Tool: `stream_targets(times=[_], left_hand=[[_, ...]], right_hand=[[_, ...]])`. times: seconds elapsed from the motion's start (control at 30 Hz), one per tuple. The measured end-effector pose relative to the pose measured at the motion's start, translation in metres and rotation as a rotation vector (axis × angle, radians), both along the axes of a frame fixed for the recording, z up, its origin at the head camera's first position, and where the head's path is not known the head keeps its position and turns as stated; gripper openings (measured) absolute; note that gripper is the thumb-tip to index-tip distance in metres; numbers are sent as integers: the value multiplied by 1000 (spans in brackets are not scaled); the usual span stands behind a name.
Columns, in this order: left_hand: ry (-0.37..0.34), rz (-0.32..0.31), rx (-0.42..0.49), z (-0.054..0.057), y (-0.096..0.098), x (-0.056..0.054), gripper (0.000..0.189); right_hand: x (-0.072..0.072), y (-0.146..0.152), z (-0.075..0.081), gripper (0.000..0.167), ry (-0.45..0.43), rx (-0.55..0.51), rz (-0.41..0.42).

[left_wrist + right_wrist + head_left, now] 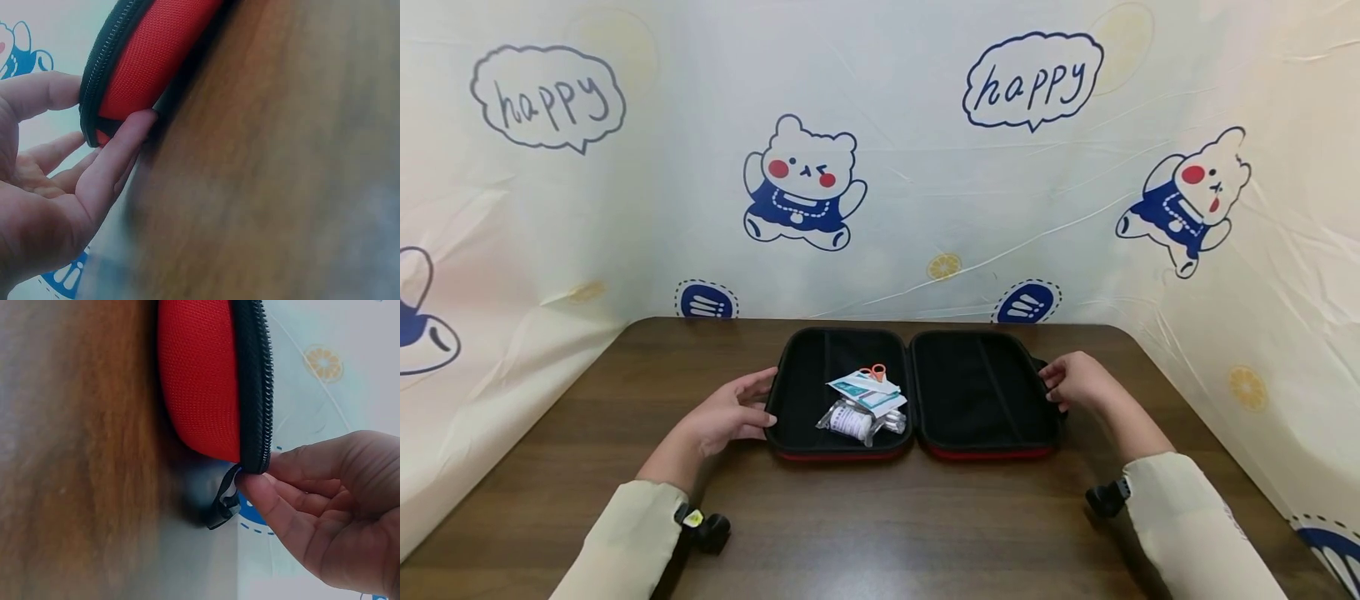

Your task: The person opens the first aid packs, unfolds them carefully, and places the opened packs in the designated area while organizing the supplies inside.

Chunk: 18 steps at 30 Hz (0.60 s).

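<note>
A zippered case (988,392), black inside with a red shell, lies opened flat on the table. Its left half holds small orange-handled scissors (878,372), flat white-and-teal packets (865,390) and a white bandage roll (851,422) in clear wrapping. My left hand (730,414) holds the left side; in the left wrist view one digit meets the zipper edge and another the red shell (159,56). My right hand (1078,379) pinches the right edge between thumb and finger, beside a black strap loop (225,503) in the right wrist view.
The brown wooden table (850,533) extends around the case. Behind it hangs a pale curtain (910,192) printed with cartoon bears. A small black device (707,531) is strapped on the left wrist, another (1107,498) on the right.
</note>
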<state>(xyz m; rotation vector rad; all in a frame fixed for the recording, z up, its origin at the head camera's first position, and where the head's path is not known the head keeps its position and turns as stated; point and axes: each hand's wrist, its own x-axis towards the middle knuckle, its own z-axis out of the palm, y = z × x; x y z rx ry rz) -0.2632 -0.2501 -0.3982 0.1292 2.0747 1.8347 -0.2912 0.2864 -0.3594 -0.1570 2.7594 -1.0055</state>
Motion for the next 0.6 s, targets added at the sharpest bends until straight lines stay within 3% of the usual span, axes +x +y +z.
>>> stream_targets(times=[0.33,0.6], left_hand=[[6,-11,18,-2,-5,-2,85],[25,-17,21,-6,-4,-3,86]], right_hand=[[-14,-21,11,36,85,98,-6],[-28,-55,19,35,164,31,90]])
